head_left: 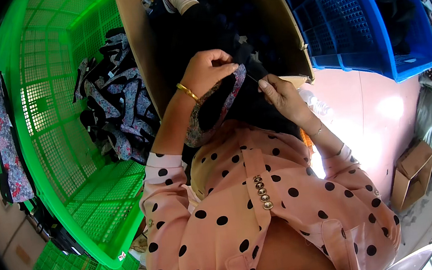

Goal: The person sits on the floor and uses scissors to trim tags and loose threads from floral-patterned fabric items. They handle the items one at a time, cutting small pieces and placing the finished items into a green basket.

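My left hand (208, 70) is closed in a pinch on the upper end of a curved floral fabric piece (233, 94) with black parts. The piece loops down over my lap, in front of the polka-dot shirt. To its right, my right hand (282, 97) is closed, thumb against fingers. From it a thin, dark, pointed tool (253, 78) reaches toward the fabric's edge; its exact kind is too small to tell. Most of the tool lies hidden in the palm.
At left stands a green plastic crate (53, 101) with a heap of similar floral pieces (120, 103). An open cardboard box (279, 16) surrounds my outstretched leg. Blue crates (329, 2) are at the upper right. A small carton (414, 173) sits on the floor at right.
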### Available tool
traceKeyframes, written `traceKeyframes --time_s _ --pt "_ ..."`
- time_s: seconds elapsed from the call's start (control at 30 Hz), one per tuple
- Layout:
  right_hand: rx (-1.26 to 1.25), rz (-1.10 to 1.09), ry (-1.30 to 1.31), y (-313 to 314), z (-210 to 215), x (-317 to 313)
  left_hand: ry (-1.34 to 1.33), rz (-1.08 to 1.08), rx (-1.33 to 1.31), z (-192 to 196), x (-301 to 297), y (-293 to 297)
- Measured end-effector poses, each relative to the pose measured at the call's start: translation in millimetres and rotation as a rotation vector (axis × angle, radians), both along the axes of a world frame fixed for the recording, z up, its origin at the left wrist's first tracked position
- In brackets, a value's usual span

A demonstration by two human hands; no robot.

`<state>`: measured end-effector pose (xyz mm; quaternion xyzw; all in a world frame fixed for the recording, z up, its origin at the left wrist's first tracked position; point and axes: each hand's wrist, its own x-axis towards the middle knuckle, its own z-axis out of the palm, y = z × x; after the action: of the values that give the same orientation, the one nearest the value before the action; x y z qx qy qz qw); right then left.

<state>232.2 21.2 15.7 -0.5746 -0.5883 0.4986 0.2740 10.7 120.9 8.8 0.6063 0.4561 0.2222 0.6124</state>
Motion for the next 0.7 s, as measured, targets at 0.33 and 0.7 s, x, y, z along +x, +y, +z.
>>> traceKeyframes --time_s 0.33,0.7 --pt "0.089 0.016 -0.236 16 0 -28 -0.135 -0.010 -0.109 6 1 11" --pt "0.117 -0.044 -0.401 21 10 -46 -0.053 -0.033 0.154 2 1 8"
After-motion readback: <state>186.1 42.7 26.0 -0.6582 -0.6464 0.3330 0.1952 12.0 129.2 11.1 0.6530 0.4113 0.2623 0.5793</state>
